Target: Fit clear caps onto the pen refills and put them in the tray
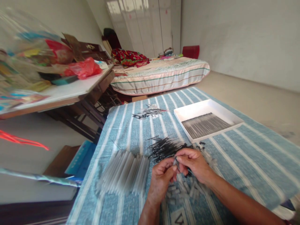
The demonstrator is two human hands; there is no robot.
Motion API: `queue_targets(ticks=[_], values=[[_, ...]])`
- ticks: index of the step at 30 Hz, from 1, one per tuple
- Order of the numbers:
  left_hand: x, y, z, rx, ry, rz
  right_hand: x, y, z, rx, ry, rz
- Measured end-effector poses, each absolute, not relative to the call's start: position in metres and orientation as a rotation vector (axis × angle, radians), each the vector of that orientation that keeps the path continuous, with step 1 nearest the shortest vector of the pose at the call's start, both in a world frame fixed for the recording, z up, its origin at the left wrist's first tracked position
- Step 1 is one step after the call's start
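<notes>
Both the left hand and the right hand pinch one thin pen part; it is small and may slip down into the black pile on the tabletop.

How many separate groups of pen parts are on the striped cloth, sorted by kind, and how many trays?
Heaps of clear tubes: 1
Heaps of thin black parts: 2
Scatter of small grey pieces: 1
White tray: 1
Total: 5
</notes>
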State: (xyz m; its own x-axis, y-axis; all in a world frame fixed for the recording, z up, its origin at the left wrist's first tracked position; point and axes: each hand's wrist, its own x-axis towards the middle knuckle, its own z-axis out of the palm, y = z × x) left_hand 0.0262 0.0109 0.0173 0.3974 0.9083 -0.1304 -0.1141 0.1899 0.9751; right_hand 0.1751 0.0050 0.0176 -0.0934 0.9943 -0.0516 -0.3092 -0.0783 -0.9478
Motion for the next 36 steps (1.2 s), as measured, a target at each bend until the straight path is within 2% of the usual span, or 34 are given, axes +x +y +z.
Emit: queue_targets(ticks=[12, 23, 33, 36], values=[[0.020, 0.008, 0.028, 1.084, 0.801, 0.596, 0.215, 0.008, 0.057, -1.137, -1.924, 1.172], [0.022, 0.004, 0.031, 1.073, 0.814, 0.492, 0.216, -0.002, 0.042, -1.114, -1.669, 1.475], [0.024, 0.007, 0.026, 1.120, 0.839, 0.449, 0.214, -0.006, 0.039, -1.254, -1.821, 1.314], [0.024, 0.007, 0.026, 1.126, 0.847, 0.460, 0.213, -0.006, 0.035, -1.273, -1.731, 1.375]])
